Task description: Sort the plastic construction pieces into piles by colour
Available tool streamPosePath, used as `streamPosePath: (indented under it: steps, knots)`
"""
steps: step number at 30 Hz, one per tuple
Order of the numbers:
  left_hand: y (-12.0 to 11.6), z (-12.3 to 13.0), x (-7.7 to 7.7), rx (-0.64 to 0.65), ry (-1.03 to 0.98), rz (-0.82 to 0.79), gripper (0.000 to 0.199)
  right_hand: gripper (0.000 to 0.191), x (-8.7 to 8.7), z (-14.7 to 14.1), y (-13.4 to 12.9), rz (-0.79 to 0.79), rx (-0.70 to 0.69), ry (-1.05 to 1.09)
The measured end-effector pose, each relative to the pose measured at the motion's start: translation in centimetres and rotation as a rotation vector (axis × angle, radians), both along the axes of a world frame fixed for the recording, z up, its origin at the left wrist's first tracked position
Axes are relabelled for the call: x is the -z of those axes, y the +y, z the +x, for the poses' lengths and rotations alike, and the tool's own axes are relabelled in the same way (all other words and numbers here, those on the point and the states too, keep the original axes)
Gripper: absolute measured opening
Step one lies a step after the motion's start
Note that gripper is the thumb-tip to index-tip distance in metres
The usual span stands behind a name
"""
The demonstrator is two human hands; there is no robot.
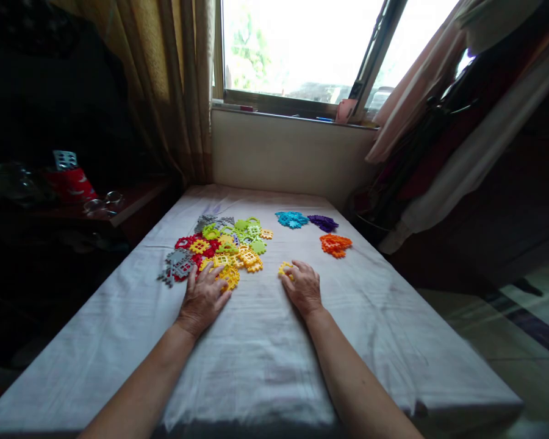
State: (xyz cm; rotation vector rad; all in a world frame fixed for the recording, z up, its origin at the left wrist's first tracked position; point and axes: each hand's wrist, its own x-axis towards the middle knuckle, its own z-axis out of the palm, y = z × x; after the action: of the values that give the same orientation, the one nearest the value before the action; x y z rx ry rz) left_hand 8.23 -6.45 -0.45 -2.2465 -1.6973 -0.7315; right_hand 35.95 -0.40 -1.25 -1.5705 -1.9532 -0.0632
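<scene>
My left hand rests with fingers spread at the near edge of a mixed pile, touching yellow toothed plastic pieces. Grey pieces, red pieces and green pieces lie in the same pile. To the right of it, my right hand has its thumb and fingers closed on a yellow building piece at the cloth. Beyond that hand are separate heaps: blue pieces, purple pieces and orange pieces.
A pale cloth covers the table. Behind it stand a low wall and a window, with a curtain at the left. Glasses and a red container sit on a dark side table. Clothes hang at the right.
</scene>
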Motion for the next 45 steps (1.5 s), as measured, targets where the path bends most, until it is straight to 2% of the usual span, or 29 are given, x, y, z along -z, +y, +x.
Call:
streamPosePath:
  steps: [4, 10, 14, 19, 22, 24, 28, 32, 37, 40, 45]
  knots:
    - [-0.4, 0.5, -0.1, 0.005, 0.002, 0.022, 0.013, 0.016, 0.6, 0.1, 0.3, 0.013, 0.029, 0.048]
    - [-0.6, 0.6, -0.4, 0.057, -0.055, 0.061, 0.022, 0.022, 0.0, 0.4, -0.5, 0.028, 0.004, 0.173]
    - [-1.1, 1.7, -0.8, 0.070, -0.121, 0.140, 0.024, 0.025, -0.1, -0.2, -1.7, 0.081, -0.097, 0.181]
    - [-0.4, 5.2, -0.4, 0.100, -0.322, 0.146, 0.026, 0.040, -0.5, -2.1, -3.2, 0.079, -0.295, 0.077]
    - [0.8, 6.6, 0.4, 0.107, -0.441, 0.090, 0.027, 0.025, -0.6, -2.8, -3.5, 0.025, -0.352, 0.070]
    - [1.5, 6.9, 0.9, 0.108, -0.478, 0.059, 0.027, 0.019, -0.6, -2.8, -3.4, -0.023, -0.325, 0.123]
    - [2.1, 5.9, 1.3, 0.078, -0.468, 0.062, 0.029, 0.026, -0.2, -1.7, -2.5, -0.048, -0.173, 0.282]
    - [2.5, 2.6, 0.8, -0.098, -0.363, 0.125, 0.036, 0.033, 0.3, 0.6, -1.2, -0.026, 0.058, 0.386]
    - [4.2, -1.6, 0.9, -0.264, -0.225, 0.061, 0.041, 0.038, 1.4, 2.5, 0.1, 0.023, 0.193, 0.359]
    - [5.1, -2.5, 1.2, -0.258, -0.171, -0.005, 0.037, 0.036, 2.1, 2.5, 0.5, 0.064, 0.246, 0.321]
    - [5.0, -2.0, 1.2, -0.205, -0.158, 0.028, 0.030, 0.033, 2.7, 2.4, 0.6, 0.076, 0.280, 0.252]
